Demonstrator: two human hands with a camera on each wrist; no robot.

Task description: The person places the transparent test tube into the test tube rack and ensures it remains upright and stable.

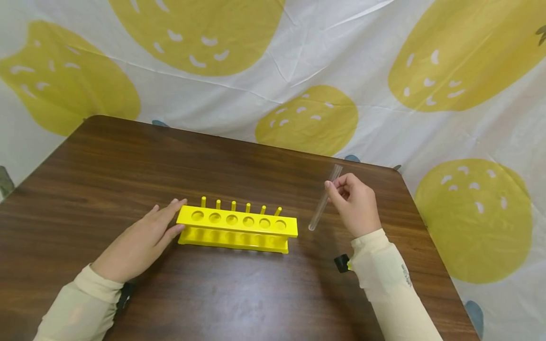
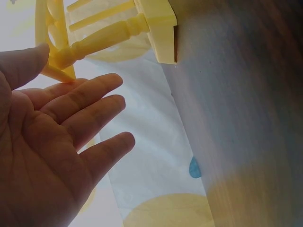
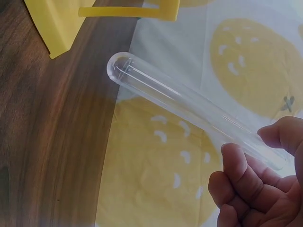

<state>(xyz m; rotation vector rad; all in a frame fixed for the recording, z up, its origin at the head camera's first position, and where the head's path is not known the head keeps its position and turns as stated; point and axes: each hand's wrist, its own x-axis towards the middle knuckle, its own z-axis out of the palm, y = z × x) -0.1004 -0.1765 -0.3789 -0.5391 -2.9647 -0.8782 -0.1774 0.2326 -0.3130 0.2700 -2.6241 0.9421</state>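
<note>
A yellow test tube rack point(image 1: 237, 221) stands on the table, its row of holes holding no tubes. At its left end is my left hand point(image 1: 142, 237), with thumb and index finger pinching the top plate across its two edges. The other left fingers point(image 2: 94, 127) extend straight, off the rack. To the right of the rack, my right hand point(image 1: 356, 203) pinches a clear glass test tube point(image 1: 321, 208) near its upper end between thumb and fingers. The tube slants, its rounded bottom point(image 3: 120, 68) pointing down toward the rack, and looks empty.
The brown wood-grain table point(image 1: 239, 293) reaches back to a white cloth point(image 1: 307, 61) printed with yellow fruit shapes. Six short yellow pegs would exceed counting, so several pegs point(image 1: 233, 205) rise along the rack's back side. A black wrist device point(image 1: 342, 263) sits at the right sleeve.
</note>
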